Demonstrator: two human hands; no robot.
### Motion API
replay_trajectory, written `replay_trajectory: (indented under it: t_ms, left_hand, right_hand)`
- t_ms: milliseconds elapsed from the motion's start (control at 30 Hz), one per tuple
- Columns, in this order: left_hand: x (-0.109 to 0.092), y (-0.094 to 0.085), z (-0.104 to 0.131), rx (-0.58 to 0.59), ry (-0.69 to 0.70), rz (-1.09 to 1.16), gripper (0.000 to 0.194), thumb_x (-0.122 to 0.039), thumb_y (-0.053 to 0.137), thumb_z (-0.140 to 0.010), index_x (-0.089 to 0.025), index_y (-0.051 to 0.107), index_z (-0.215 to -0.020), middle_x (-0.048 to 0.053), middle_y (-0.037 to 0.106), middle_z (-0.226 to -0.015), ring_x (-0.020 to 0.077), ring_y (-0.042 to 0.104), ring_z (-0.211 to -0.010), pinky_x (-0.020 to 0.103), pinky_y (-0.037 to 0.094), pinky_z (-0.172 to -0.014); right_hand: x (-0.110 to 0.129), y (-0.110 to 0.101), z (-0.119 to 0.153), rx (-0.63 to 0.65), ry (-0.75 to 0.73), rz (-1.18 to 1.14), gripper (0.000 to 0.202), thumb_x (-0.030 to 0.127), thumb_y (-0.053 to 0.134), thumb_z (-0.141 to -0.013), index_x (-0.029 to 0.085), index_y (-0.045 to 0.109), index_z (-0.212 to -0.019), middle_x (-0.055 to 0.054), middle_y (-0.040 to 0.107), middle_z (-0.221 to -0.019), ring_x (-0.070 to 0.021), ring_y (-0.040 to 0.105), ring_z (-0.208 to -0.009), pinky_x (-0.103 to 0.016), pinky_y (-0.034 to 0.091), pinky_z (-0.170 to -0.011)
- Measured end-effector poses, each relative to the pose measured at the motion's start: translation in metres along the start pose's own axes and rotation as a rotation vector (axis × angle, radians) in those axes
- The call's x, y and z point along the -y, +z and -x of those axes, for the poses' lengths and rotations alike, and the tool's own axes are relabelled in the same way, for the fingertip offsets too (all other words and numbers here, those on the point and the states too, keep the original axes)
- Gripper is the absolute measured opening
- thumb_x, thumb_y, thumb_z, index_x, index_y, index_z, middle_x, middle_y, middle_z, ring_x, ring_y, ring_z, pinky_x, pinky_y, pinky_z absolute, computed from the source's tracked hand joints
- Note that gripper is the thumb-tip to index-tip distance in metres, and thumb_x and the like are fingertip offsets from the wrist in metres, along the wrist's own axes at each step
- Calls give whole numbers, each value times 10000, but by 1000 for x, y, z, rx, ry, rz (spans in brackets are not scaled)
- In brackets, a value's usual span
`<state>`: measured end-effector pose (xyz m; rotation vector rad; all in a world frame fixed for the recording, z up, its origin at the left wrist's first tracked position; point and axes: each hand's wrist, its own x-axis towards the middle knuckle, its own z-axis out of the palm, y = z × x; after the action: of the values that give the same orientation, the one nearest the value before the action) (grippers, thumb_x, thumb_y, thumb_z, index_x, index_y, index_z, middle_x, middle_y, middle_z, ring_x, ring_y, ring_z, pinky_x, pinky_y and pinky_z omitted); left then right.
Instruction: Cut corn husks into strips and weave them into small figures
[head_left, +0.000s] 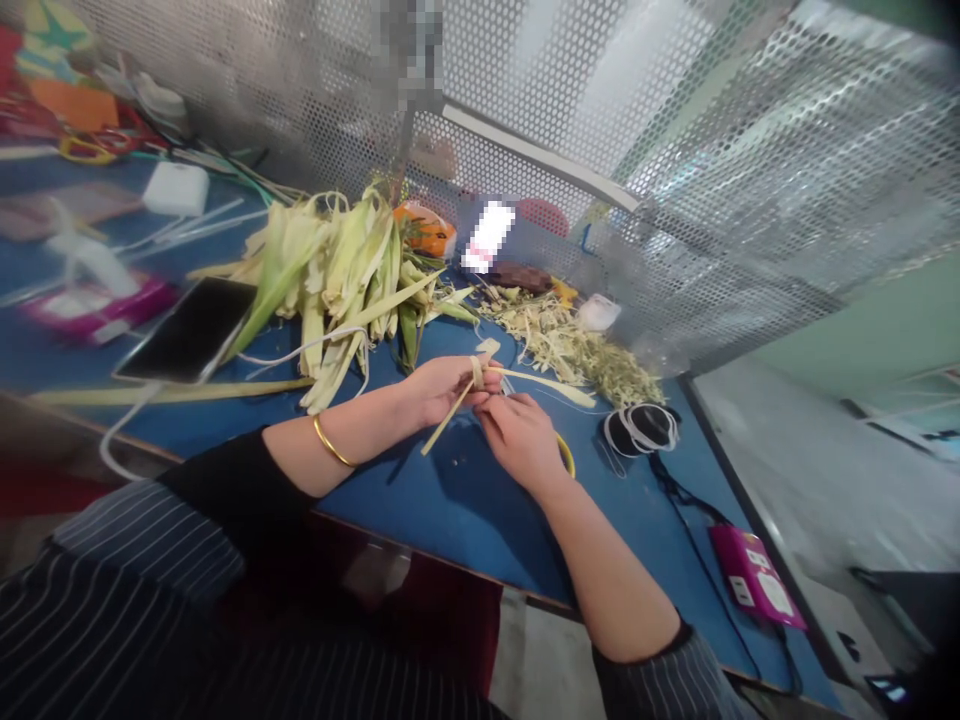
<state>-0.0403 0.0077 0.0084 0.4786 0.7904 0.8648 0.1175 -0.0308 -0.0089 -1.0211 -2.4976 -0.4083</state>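
Observation:
Over the front middle of the blue table, my left hand (pixel 444 388) is closed on a pale corn husk strip (pixel 448 418). The strip is looped near the fingertips, with one narrow end pointing down toward me and another pale end (pixel 551 385) reaching out to the right. My right hand (pixel 523 440) meets the left fingertips, its thumb and fingers pinched together. What lies in that pinch is hidden. A yellow curved band (pixel 568 456) shows beside my right wrist. Behind the left hand lies a large bundle of corn husks (pixel 352 265).
Husk scraps (pixel 570 340) are piled at the back, before a perforated metal screen (pixel 540 150). A wire-wrapped black spool (pixel 643 430) and a magenta packet (pixel 757 578) lie to the right. Leftward are a dark tablet (pixel 187 330), a tissue pack (pixel 97 305) and a white box (pixel 175 188).

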Motion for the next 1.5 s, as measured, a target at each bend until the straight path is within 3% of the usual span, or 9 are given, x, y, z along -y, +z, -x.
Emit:
replay_trajectory:
  t_ms: [133,300,433,500,633,800,1000,1333,1500]
  left_hand:
    - [-1,3,5,-31,100,25,163,-204,545,-905,-106,638,-815,19,627,-634,75,604,-574,190,526,-637]
    - [10,5,7,-48,210,-40,136,-228,598,-855,-112,655,-813,53,673,-688,107,633,-625,240,518,-679]
    - [20,5,7,25,272,-145,150,-250,619,-830,-115,674,-796,51,682,-709,98,612,-630,226,486,-653]
    - [22,4,6,34,327,-236,192,-301,634,-819,-120,694,-790,42,684,-715,87,601,-624,215,480,-650]
    - [22,3,5,59,356,-384,246,-376,635,-808,-143,713,-800,37,698,-729,111,657,-675,246,518,-705]
    - [20,5,7,70,372,-521,144,-221,596,-799,-137,709,-831,29,711,-739,114,682,-688,246,536,-736]
    - [19,6,7,-15,379,-585,78,-207,615,-773,-140,646,-798,17,688,-676,120,667,-626,240,539,-644]
    - [18,2,10,161,304,-448,220,-241,718,-669,-114,747,-847,85,731,-880,135,677,-742,276,544,-788]
    - [21,2,9,55,313,-489,264,-269,770,-672,-115,747,-886,82,732,-841,119,663,-711,258,537,-739]
  right_hand:
    - [5,-3,3,-14,-25,121,168,245,481,-934,168,587,-828,-54,644,-736,-176,559,-675,-316,405,-712]
    - [16,-5,4,-120,-121,98,226,192,521,-906,194,616,-1111,-96,665,-1008,-211,582,-955,-353,441,-871]
    - [18,-6,3,-154,-212,28,207,126,539,-876,225,662,-1009,-63,681,-955,-194,591,-948,-381,421,-973]
    - [16,-8,4,-274,-68,-108,167,138,559,-865,226,662,-960,-56,683,-930,-185,601,-938,-371,441,-946]
    - [6,-12,4,-467,538,-429,112,279,563,-877,207,645,-857,-62,680,-879,-189,622,-859,-349,487,-824]
    - [-7,-7,-3,-178,1053,-983,271,445,613,-794,181,611,-734,34,550,-514,-120,477,-455,-256,395,-468]
    - [-6,-2,-3,-198,1029,-932,307,470,613,-784,196,535,-671,58,509,-511,-85,410,-404,-226,327,-393]
    - [-12,6,-1,-235,1057,-931,338,477,613,-777,191,536,-614,54,503,-464,-83,408,-406,-224,349,-427]
    - [-11,4,-3,-210,1051,-986,309,447,617,-775,189,544,-623,43,537,-475,-89,452,-413,-226,379,-447]
